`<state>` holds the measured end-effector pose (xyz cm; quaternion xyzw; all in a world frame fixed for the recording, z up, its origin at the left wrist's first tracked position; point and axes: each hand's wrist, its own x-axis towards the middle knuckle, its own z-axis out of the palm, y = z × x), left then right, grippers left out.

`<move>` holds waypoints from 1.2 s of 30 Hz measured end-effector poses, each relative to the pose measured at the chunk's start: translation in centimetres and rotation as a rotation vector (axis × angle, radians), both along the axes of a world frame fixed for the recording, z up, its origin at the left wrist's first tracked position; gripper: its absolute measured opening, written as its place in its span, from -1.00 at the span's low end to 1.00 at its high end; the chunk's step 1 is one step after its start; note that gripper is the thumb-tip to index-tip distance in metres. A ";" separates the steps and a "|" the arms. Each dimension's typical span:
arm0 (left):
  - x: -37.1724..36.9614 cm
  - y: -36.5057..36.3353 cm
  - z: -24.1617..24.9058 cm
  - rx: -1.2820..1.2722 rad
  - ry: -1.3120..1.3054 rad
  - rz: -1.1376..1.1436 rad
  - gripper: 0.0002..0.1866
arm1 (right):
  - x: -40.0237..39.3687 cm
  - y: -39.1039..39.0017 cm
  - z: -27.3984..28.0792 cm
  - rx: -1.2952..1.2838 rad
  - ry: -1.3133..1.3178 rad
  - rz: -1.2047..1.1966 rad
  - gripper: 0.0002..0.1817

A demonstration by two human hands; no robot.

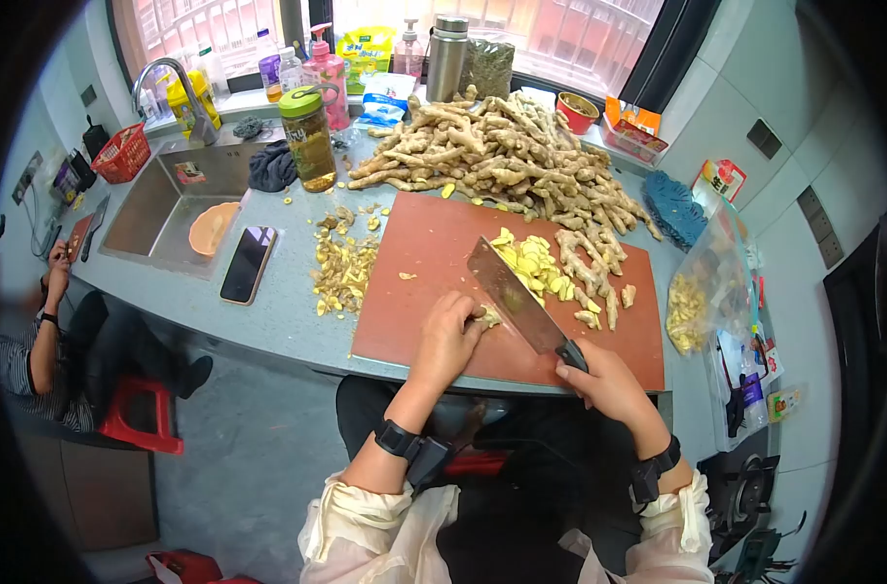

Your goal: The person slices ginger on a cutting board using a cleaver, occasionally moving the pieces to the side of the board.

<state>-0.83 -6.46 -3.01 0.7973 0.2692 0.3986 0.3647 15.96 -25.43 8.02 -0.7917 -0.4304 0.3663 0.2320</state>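
Observation:
My right hand [599, 375] is closed round the black handle of a cleaver [521, 300], whose broad blade slants up and left over the reddish-brown cutting board [405, 268]. To the left of the blade, my left hand [451, 336] is on the board with its fingers curled against a small piece of ginger [489, 316]. Beyond the blade lies a heap of yellow ginger slices [536, 265]. Whole ginger pieces [591, 258] rest on the board's right part. A large pile of ginger [502, 151] spreads behind the board, and peel scraps [341, 263] lie off its left edge.
A phone [249, 265], a green-lidded bottle [308, 136] and a sink [161, 209] are on the left. A bag of slices [692, 307] stands at the right. Another person [49, 341] sits far left near a red stool [142, 414].

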 end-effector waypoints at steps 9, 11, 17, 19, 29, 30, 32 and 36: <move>0.1 0.1 -0.3 0.013 -0.025 -0.002 -0.83 | -0.7 -0.9 1.7 0.083 0.049 -0.008 -0.78; 0.1 0.1 -0.2 0.014 -0.021 0.000 -0.83 | -0.8 -0.9 1.8 0.070 0.032 0.012 -0.77; 0.0 0.0 0.0 0.018 -0.005 0.004 -0.84 | -0.8 -0.9 1.4 0.062 0.029 0.018 -0.75; 0.0 0.0 0.1 0.022 -0.004 0.004 -0.84 | -0.7 -0.9 1.3 0.054 0.029 0.032 -0.74; 0.0 0.1 0.2 0.014 0.001 -0.002 -0.83 | 0.0 0.9 1.4 -0.010 0.103 0.060 -0.76; 0.0 0.2 0.2 0.016 -0.007 -0.006 -0.83 | -0.1 1.5 1.3 -0.013 0.107 0.062 -0.76; 0.0 0.2 -0.1 0.000 -0.015 -0.014 -0.83 | -0.5 2.5 1.2 -0.030 0.042 0.071 -0.73; 0.3 0.0 -0.2 0.000 -0.042 -0.005 -0.83 | 0.2 3.0 -0.8 0.171 -0.121 0.205 -0.76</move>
